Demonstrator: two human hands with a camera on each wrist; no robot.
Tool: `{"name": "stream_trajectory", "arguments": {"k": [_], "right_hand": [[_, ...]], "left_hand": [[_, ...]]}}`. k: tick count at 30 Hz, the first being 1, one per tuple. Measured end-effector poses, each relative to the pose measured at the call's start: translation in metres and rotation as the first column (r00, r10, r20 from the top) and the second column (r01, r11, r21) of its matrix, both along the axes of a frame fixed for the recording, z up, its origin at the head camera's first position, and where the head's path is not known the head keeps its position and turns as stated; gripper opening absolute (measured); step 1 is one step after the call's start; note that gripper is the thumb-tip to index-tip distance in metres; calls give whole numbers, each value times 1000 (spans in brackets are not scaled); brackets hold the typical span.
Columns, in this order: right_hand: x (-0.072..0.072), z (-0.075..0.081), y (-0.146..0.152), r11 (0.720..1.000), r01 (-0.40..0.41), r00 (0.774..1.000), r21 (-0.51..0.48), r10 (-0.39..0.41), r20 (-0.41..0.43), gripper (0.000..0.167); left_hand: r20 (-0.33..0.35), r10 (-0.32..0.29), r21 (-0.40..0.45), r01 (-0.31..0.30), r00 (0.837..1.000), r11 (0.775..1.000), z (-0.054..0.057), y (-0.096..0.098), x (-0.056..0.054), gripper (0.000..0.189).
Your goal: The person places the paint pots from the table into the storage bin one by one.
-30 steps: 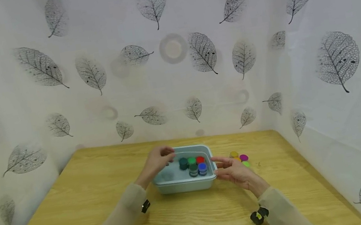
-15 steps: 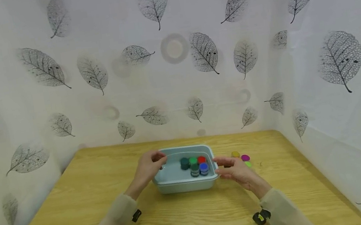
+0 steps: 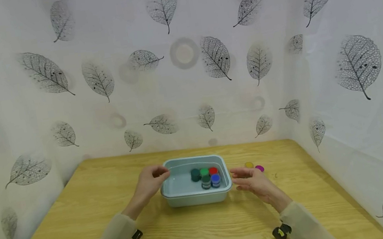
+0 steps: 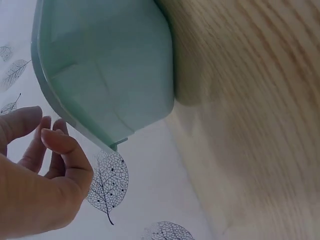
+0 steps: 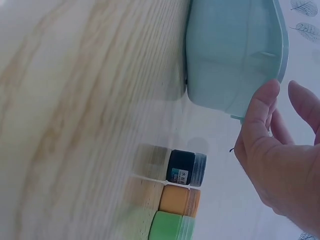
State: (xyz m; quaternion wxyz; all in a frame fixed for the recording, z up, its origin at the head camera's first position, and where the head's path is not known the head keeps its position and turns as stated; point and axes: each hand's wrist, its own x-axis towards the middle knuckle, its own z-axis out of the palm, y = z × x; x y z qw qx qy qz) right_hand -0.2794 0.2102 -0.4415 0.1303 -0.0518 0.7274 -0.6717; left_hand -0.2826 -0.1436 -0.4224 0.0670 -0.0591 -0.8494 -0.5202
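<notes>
A light blue plastic basin (image 3: 196, 199) stands on the wooden table. Inside it, toward the right, sit several small paint jars, among them a red jar (image 3: 213, 170) and a blue jar (image 3: 215, 179). At the basin's left rim hovers my left hand (image 3: 147, 182), fingers loosely bent and holding nothing; the left wrist view shows the fingertips (image 4: 60, 140) just off the rim. My right hand (image 3: 258, 184) is by the right rim with fingers apart and nothing held. Below it, in the right wrist view, stand a black jar (image 5: 181, 167), an orange jar (image 5: 175, 199) and a green jar (image 5: 167, 227).
Beyond my right hand, a yellow jar (image 3: 249, 165) and a purple jar (image 3: 260, 168) show on the table (image 3: 112, 189). A white curtain with leaf prints (image 3: 188, 95) hangs behind and at both sides.
My left hand has moved left, from over the basin to its left rim. My right hand has drawn slightly right, away from the right rim. The basin and its jars stay in place.
</notes>
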Motion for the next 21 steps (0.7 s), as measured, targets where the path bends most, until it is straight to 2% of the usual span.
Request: {"name": "stream_trajectory", "arguments": {"k": [8, 11, 14, 18, 21], "right_hand": [[0, -4, 7, 999, -2, 1000, -48, 1, -12, 54], [-2, -5, 10, 998, 16, 1000, -57, -17, -25, 50], [-4, -4, 14, 999, 19, 999, -46, -21, -42, 47], [-6, -2, 21, 1000, 18, 999, -24, -19, -47, 49], [-6, -1, 26, 999, 35, 998, 1, -35, -54, 50]], "left_hand": [[94, -8, 157, -7, 996, 988, 0, -5, 6, 25], [122, -15, 176, -7, 992, 984, -1, -7, 9, 33], [146, -4, 157, -19, 989, 987, -2, -9, 12, 44], [193, 8, 131, -33, 981, 991, -4, -10, 14, 57], [212, -8, 147, -24, 977, 989, -7, -10, 14, 62]]}}
